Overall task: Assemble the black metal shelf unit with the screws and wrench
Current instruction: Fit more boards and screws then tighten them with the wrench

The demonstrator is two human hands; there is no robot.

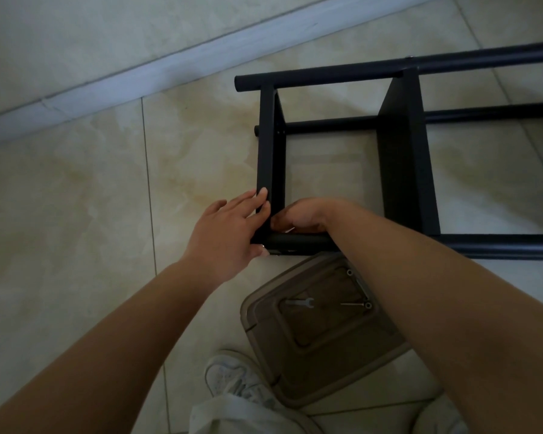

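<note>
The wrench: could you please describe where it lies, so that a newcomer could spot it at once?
Below the black shelf frame lying on the tiled floor sits a brown plastic lid. The wrench lies on its recessed panel, left of the screws. It alone is flat, silver, with a forked end.

One shelf unit, one wrench, two hands.

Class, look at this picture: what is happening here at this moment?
A person is putting together a black metal shelf unit that lies on its side on the tiled floor. The left hand rests with straight fingers against the end panel at the near corner, and the right hand curls in at that same joint; what it holds is hidden. A small wrench and a few screws lie untouched on a brown plastic lid beside the person's shoe.
</note>
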